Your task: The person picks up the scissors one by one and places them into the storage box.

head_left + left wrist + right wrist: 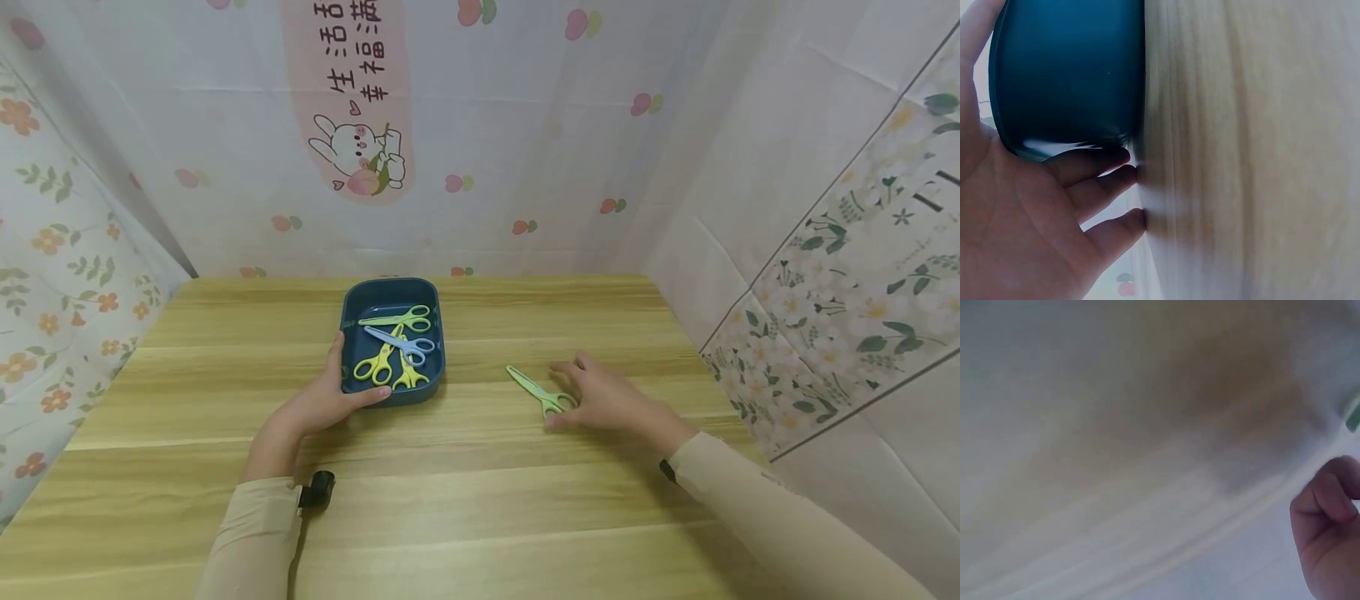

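A dark blue box point(392, 293) with rounded corners stands on the table and holds several scissors. My left hand point(324, 398) grips its near left corner, the thumb over the front rim and the fingers along the side. The left wrist view shows those fingers against the box wall point(1072, 75), fingertips close to the tabletop. Inside, blue scissors point(405, 343) lie across yellow scissors point(378, 360), with green scissors point(401, 320) behind. My right hand point(603, 396) is over the handles of light green scissors point(534, 388) on the table, thumb and fingers spread around the loops.
The wood-grain table point(480, 500) runs back to a printed curtain point(510, 142). Floral cloth point(60, 275) hangs at the left, and a flowered panel point(840, 275) borders the right side. A black wrist camera point(318, 490) sits at my left cuff.
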The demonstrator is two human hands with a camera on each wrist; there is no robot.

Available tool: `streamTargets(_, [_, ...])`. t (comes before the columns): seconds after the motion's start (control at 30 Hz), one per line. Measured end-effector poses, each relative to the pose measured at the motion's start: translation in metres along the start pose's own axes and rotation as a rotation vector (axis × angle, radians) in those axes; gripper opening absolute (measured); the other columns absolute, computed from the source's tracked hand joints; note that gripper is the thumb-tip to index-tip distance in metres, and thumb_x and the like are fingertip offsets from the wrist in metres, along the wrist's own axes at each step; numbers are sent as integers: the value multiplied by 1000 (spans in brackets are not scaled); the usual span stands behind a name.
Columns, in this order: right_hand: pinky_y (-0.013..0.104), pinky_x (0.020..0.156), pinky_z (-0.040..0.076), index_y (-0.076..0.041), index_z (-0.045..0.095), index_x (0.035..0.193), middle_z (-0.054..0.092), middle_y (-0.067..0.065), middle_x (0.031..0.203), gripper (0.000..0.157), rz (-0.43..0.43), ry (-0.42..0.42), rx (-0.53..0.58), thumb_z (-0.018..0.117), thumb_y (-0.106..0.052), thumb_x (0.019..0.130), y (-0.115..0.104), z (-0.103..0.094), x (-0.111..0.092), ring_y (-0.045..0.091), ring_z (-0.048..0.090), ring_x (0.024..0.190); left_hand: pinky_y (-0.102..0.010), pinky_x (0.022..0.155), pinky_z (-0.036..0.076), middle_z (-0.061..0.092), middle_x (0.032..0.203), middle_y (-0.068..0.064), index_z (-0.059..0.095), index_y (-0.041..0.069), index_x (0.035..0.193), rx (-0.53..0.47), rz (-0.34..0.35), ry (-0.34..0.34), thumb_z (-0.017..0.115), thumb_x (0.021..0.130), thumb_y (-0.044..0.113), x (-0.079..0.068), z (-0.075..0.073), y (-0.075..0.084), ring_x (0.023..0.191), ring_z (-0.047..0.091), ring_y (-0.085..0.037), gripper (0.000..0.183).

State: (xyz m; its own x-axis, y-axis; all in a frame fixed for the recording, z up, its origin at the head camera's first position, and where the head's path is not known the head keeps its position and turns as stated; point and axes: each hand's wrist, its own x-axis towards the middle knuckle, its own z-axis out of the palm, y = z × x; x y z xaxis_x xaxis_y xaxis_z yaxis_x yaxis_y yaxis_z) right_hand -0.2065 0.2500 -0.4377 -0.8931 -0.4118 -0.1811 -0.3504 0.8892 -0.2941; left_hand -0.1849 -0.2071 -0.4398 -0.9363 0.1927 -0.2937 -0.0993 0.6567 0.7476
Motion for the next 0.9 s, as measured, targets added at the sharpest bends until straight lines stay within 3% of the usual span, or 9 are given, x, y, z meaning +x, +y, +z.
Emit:
streamTargets(0.17, [26, 57, 40, -4, 59, 150, 56, 7, 116, 108, -42, 77, -100, 76, -82, 77, 0, 9, -10, 12, 47, 71, -69, 127, 27, 4, 175, -35, -34, 19, 164, 0, -5, -6, 72, 91, 69, 1, 0, 1, 158, 23, -57, 139])
streamTargets(0.33, [26, 56, 35, -6, 72, 134, 56, -1, 104, 95, -82, 159, -158, 77, -81, 77, -1, 15, -16, 9, 44, 68, -70, 126, 28, 5, 175, -36, -35, 20, 163, 8, -17, -5, 72, 90, 71, 1, 0, 1, 158, 24, -58, 139])
streamTargets(0.43, [25, 55, 34, -7, 74, 130, 53, -4, 99, 89, -84, 173, -160, 79, -78, 77, -1, 16, -19, 7, 43, 65, -70, 126, 28, 5, 175, -36, -35, 20, 163, 11, -18, -7, 72, 90, 71, 1, 0, 1, 157, 25, -58, 139])
streamTargets(0.9, [24, 55, 36, -4, 74, 131, 60, -3, 100, 89, -55, 170, -162, 79, -76, 79, -7, 17, -21, 6, 45, 65, -70, 126, 29, 5, 175, -36, -35, 20, 163, 13, -11, -6, 71, 91, 71, -1, 0, 2, 158, 24, -58, 139])
